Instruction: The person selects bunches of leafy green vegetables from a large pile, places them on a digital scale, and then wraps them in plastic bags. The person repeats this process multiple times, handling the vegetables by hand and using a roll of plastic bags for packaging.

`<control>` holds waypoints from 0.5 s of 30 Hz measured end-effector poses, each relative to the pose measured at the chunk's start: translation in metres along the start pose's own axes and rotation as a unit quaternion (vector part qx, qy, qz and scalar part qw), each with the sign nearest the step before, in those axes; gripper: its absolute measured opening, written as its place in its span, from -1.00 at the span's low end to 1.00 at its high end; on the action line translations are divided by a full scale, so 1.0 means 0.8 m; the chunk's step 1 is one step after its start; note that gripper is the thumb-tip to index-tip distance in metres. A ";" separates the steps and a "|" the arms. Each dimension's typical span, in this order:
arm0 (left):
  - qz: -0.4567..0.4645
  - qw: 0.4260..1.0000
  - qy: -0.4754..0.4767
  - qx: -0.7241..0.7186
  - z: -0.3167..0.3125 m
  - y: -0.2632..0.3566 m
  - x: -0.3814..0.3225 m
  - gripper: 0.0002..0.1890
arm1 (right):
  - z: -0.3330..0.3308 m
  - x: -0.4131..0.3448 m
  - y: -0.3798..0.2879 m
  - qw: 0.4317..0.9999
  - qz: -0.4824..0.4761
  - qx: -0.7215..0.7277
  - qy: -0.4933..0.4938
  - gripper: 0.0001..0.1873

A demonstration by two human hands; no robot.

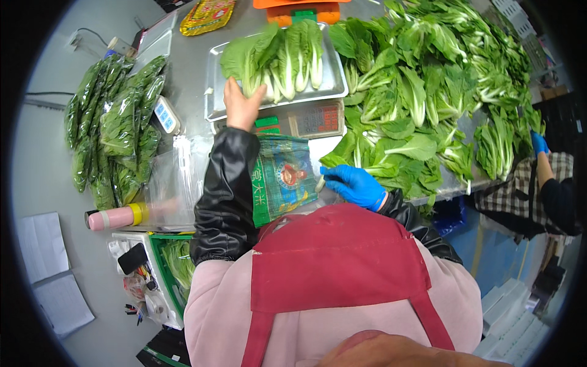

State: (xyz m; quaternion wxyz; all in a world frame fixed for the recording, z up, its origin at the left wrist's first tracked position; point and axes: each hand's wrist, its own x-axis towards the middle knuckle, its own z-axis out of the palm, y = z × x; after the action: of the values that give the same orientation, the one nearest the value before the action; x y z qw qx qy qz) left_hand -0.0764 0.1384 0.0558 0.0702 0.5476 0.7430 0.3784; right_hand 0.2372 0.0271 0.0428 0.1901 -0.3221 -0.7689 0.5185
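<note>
Several heads of leafy greens (286, 59) with white stalks lie side by side on a metal tray (321, 95), which rests on a weighing scale (318, 120). My bare left hand (244, 103) is at the left end of the row, its fingers around the stalk of a leafy head. Gloved in blue, my right hand (353, 186) is near the table's front edge, with a small pale stalk piece (320, 183) at its fingertips. A green woven sack (286, 176) with printing lies between my arms. To the right spreads a large pile of loose greens (412, 96).
Bagged greens (124, 133), a white device (167, 114), clear plastic bags (176, 174) and a pink bottle (112, 219) lie on the left. An orange scale (302, 13) stands at the back. A co-worker's gloved hand (539, 143) touches the pile's far right. Below left is a green crate (160, 257).
</note>
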 end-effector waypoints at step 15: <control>0.095 0.892 -0.438 0.060 0.021 0.038 -0.235 -0.42 | -0.037 -0.036 0.062 0.924 -0.013 -0.378 -0.049 -0.88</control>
State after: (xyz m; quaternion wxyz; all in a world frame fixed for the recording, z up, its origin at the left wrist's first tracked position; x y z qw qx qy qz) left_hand 0.0288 -0.0133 0.0052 0.3195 0.7286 0.6029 0.0594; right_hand 0.2912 0.0402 0.0099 0.0232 -0.3343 -0.9203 0.2020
